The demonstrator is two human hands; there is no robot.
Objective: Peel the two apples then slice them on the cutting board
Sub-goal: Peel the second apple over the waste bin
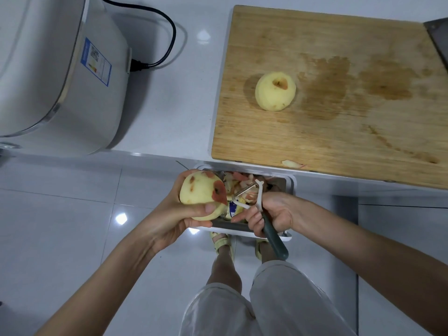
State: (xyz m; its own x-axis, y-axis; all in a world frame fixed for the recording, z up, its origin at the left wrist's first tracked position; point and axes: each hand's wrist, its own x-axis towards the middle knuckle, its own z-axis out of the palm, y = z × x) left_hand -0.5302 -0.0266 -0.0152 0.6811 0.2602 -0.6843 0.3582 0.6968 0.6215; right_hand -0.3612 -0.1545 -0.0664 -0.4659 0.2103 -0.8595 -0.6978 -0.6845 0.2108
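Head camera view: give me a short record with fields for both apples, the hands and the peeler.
Board apple: peeled, whole, on the cutting board.
Held apple: mostly peeled, red patches left; left hand grips it over the bin's left edge.
Peeler: gripped by right hand, head beside held apple.
Bin: holds peels.
Slicing: not begun.

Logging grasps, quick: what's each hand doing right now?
Left hand: closed around the partly peeled apple.
Right hand: closed around the peeler handle.

Both curled: left grip (178, 215), right grip (275, 212)
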